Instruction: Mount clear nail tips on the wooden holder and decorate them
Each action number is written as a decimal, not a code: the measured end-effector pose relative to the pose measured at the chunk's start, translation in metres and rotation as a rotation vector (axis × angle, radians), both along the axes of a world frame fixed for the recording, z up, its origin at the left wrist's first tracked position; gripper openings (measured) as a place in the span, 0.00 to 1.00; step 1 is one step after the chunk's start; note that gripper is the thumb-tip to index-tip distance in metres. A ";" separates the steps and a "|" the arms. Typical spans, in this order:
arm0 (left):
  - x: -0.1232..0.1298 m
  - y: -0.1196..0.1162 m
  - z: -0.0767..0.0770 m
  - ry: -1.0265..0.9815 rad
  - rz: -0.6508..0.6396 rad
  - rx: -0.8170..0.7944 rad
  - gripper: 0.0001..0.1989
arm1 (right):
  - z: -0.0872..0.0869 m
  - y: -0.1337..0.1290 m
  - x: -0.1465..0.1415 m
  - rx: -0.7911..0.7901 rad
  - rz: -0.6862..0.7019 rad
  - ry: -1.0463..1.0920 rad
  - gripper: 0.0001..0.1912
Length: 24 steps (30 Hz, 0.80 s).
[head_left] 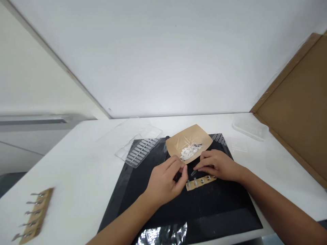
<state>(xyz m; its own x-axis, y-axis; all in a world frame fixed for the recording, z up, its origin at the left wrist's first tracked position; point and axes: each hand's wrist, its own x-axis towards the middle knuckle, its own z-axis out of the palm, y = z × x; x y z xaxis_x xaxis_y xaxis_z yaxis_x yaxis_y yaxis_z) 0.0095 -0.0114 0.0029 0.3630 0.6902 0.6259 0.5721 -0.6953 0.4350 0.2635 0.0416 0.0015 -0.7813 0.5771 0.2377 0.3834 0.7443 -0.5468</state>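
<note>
A small clear piece (193, 173), tapered in form, is located over the black mat (217, 204), just above the near strip in view. The right hand (217, 165) has its grip closed on this piece, thumb and fingers together at one end, with the other end projecting toward the left hand (166, 178). The left hand's fingers are bent and drawn in close to the thumb; whether its grip is clamped on anything cannot be told. Its fingertips are at the near edge of the tan paper tray (176, 143); contact cannot be confirmed.

The near strip (199, 183), tan in colour, lies on the mat between the hands and carries a row of small uprights, some bearing clear pieces. The right hand partly covers its far end. The tray contains a heap of white scraps (188, 152) and several thin sticks (190, 140).

A clear sheet of nail-shaped pieces (141, 151) overlaps the mat's upper left corner; a similar sheet (219, 139) lies at the upper right. On the white counter (76, 177), a second strip (42, 211) with metal pegs stands at far left, and a translucent container (249, 127) rests at right, near a cardboard panel (298, 98).
</note>
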 end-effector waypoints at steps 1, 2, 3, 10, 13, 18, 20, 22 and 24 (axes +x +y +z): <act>0.000 0.000 0.000 -0.001 0.001 0.001 0.06 | 0.000 0.001 -0.001 -0.009 0.006 -0.016 0.10; 0.000 0.000 0.000 -0.003 0.001 0.003 0.06 | 0.001 0.002 -0.002 -0.028 0.008 -0.022 0.10; 0.000 0.000 0.000 -0.005 0.002 0.007 0.06 | 0.001 0.002 -0.003 -0.055 0.005 -0.017 0.09; 0.000 0.000 0.001 -0.017 0.001 0.028 0.07 | 0.012 0.009 -0.008 -0.151 -0.040 -0.040 0.07; 0.001 0.000 0.001 -0.021 0.009 0.025 0.07 | 0.014 0.011 -0.012 -0.103 -0.046 -0.124 0.06; 0.001 0.000 0.001 -0.024 0.022 0.022 0.08 | 0.015 0.012 -0.021 -0.049 -0.054 -0.271 0.07; 0.001 0.001 0.001 -0.029 0.030 0.035 0.07 | 0.016 0.012 -0.023 -0.036 -0.072 -0.298 0.06; 0.000 0.001 0.001 -0.030 0.039 0.050 0.07 | 0.018 0.011 -0.023 -0.031 -0.077 -0.310 0.05; 0.000 0.001 0.000 -0.025 0.047 0.052 0.08 | 0.020 0.010 -0.024 -0.025 -0.078 -0.320 0.03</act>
